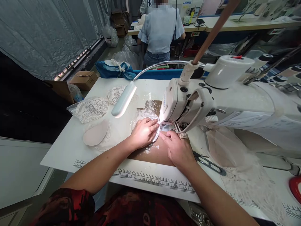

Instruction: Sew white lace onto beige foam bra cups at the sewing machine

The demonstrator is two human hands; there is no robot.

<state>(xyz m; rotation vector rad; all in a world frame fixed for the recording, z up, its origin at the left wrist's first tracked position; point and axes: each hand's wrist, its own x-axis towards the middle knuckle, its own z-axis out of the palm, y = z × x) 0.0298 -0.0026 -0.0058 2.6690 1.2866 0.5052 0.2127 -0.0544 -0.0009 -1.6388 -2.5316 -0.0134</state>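
Head view, centre of frame.

- Your left hand (143,133) lies flat, palm down, fingers close together. It presses the white lace piece (148,115) onto the desk (70,147), and the fingertips reach almost to the presser foot (166,126).
- Your right hand (178,150) is also flat, not pinching anything. Its fingers are stretched out and point up-left at the foot; the index tip rests on the near edge of the lace.
- The lace sits under the head of the sewing machine (235,100), in the bright spot just below the gooseneck lamp (124,99). Most of it is hidden under your left palm.
- Thread snips (208,163) lie just right of your right wrist. A foam cup pad (96,135) and loose lace (90,109) sit left of centre, well apart from the foot.

Risks, as judged from this frame:
- Both sets of fingertips are very near the needle, so a slip forward could put a finger under it.
- Uneven pressure between the two hands could skew or pucker the lace.
- The open mesh could snag on the foot.
- The glare hides the needle itself, so I cannot tell whether it is up or down.
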